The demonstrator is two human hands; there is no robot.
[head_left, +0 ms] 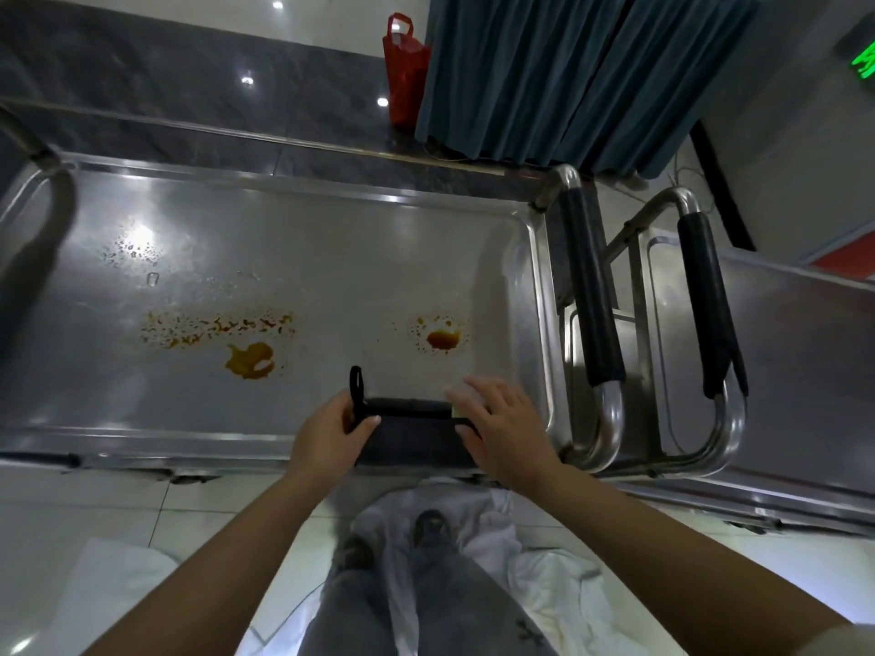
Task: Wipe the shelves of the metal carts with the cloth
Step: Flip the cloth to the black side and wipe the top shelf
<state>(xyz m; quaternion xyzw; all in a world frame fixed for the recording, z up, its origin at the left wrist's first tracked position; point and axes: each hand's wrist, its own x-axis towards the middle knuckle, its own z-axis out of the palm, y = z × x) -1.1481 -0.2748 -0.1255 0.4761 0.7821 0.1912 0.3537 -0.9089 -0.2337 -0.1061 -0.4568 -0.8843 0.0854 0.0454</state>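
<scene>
A steel cart's top shelf (pixel 331 258) lies in front of me, a shallow tray with orange-brown sauce stains: a smear and blob (pixel 249 359) left of centre and a smaller spot (pixel 442 339) to the right. Water droplets (pixel 132 253) sit at the far left. A dark folded cloth (pixel 412 435) with a black hanging loop lies at the shelf's near edge. My left hand (pixel 331 430) pinches the cloth's left edge by the loop. My right hand (pixel 502 430) rests on its right end, fingers spread over it.
A second steel cart (pixel 781 371) stands to the right, both carts' black-padded handles (pixel 589 295) side by side. White fabric (pixel 544 575) lies on the tiled floor by my feet. A red bag (pixel 405 68) and blue curtain (pixel 568 73) stand beyond.
</scene>
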